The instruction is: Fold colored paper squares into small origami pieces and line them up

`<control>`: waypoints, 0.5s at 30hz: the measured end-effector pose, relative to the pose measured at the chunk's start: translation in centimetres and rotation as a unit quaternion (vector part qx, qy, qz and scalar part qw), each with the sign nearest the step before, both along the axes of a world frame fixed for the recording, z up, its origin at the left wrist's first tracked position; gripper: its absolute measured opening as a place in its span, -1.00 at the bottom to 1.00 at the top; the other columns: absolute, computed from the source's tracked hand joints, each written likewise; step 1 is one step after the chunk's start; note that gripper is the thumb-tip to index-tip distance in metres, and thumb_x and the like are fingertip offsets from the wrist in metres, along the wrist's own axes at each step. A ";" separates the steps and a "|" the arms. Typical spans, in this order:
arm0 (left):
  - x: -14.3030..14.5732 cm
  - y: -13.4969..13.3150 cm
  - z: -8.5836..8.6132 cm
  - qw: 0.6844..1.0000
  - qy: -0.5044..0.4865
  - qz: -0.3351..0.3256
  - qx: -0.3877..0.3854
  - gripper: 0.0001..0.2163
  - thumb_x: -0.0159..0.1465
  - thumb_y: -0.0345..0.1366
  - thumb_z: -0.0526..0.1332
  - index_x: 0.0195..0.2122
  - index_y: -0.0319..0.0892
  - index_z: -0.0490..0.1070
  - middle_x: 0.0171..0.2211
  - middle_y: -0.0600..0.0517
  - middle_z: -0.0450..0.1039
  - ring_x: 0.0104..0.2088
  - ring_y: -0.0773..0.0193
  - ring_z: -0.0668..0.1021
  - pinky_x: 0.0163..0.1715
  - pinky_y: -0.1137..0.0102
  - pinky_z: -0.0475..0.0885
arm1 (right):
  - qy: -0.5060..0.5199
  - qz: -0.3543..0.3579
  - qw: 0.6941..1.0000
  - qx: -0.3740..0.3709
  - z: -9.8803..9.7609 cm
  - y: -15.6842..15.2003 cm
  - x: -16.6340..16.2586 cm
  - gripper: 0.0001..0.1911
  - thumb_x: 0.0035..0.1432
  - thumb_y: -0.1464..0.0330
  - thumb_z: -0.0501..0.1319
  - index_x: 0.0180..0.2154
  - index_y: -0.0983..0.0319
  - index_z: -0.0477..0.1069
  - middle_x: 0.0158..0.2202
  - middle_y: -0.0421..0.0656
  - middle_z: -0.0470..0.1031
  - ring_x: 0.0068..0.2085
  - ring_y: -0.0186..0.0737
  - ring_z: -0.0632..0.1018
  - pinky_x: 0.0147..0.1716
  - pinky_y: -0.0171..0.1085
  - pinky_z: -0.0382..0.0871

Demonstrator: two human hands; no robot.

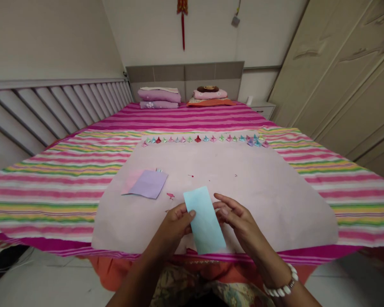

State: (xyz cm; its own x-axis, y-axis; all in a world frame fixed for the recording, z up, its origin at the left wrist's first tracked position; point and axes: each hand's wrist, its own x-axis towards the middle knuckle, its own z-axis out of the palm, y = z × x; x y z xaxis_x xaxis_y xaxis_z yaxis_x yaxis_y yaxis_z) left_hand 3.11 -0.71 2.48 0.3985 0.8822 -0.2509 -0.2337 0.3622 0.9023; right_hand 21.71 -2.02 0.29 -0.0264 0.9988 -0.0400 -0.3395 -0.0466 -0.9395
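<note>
A light blue sheet of paper (205, 221), a narrow rectangle that looks folded in half, is held tilted above the white board near the bed's front edge. My left hand (179, 221) grips its left edge, thumb on top and fingers behind. At the paper's right edge is my right hand (238, 219), index finger stretched out and fingers apart; one fingertip reaches the edge or just behind it, and contact is hard to tell. Purple paper (150, 184) lies to the left over a pink sheet (128, 182). Small folded paper pieces (197, 139) stand in a row along the far edge.
The large white board or sheet (275, 200) rests on a striped bedspread (51, 183). A small pink scrap (170, 196) and tiny bits lie on it. Folded bedding (160, 97) is stacked at the headboard (166, 72). A bed rail (73, 96) runs along the left; a wardrobe (345, 81) stands right.
</note>
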 end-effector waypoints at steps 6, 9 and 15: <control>0.5 -0.4 0.1 0.998 0.024 -0.034 0.037 -0.60 0.08 -0.18 0.35 -0.07 -0.24 0.49 -0.46 -0.03 0.56 -0.46 0.27 0.53 -0.39 0.39 0.38 | 0.057 0.071 0.993 -0.074 0.3 0.7 -0.9 -0.70 -0.14 0.24 0.45 -0.35 0.25 0.53 -0.55 -0.23 0.46 -0.51 -0.32 0.41 -0.44 -0.30 0.29; 0.2 -0.4 0.0 0.999 0.037 -0.016 0.036 -0.53 0.04 -0.19 0.38 -0.02 -0.26 0.45 -0.55 0.03 0.52 -0.52 0.30 0.50 -0.45 0.41 0.37 | 0.076 0.052 0.992 -0.090 0.3 0.9 -1.2 -0.76 -0.16 0.28 0.46 -0.44 0.25 0.50 -0.56 -0.24 0.45 -0.52 -0.34 0.41 -0.46 -0.33 0.28; -0.5 -0.2 -1.0 0.998 0.051 0.002 0.029 -0.58 0.03 -0.19 0.39 -0.08 -0.22 0.50 -0.61 0.08 0.47 -0.59 0.38 0.43 -0.53 0.45 0.33 | 0.129 0.051 0.986 -0.097 0.3 1.4 -0.8 -0.84 -0.18 0.38 0.41 -0.44 0.23 0.52 -0.56 -0.24 0.47 -0.53 -0.35 0.41 -0.51 -0.36 0.29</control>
State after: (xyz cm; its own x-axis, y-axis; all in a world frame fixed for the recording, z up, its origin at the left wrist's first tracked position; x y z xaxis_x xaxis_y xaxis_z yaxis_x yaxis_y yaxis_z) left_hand 2.65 -0.91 1.48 0.3694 0.8983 -0.2379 -0.1403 0.3070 0.9413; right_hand 20.89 -0.64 0.57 -0.1602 0.9649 -0.2082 -0.5498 -0.2624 -0.7930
